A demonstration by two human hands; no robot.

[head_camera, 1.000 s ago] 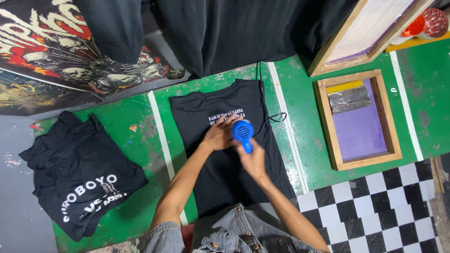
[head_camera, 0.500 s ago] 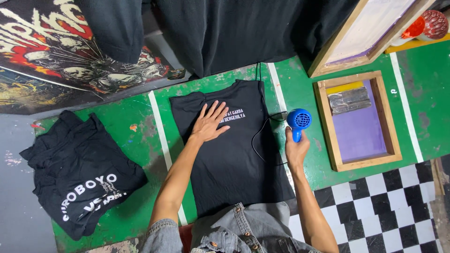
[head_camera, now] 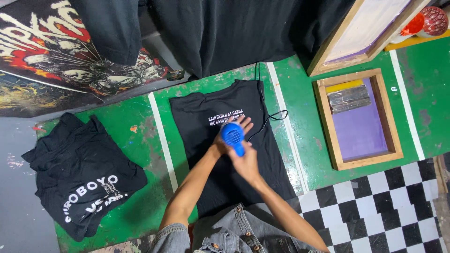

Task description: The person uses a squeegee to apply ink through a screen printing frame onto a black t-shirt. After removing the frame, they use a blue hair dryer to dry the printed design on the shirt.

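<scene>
Blue plastic hair dryer [head_camera: 233, 136] over flat black printed T-shirt [head_camera: 229, 150]
Right hand [head_camera: 246, 161] clamped on handle; left hand [head_camera: 232, 136] flat, fingers apart (wooden screen frame [head_camera: 358, 119] at 3 o'clock).

A printed poster [head_camera: 70, 51] with red, white and black skull artwork lies up and far left of the left grip [head_camera: 229, 133]. A small white print [head_camera: 226, 116] sits on the black shirt just above that grip. Larger white lettering [head_camera: 91, 194] marks the folded black shirts well to its lower left. Wooden printing screens [head_camera: 358, 119] lie far right of the right grip [head_camera: 246, 164].
</scene>
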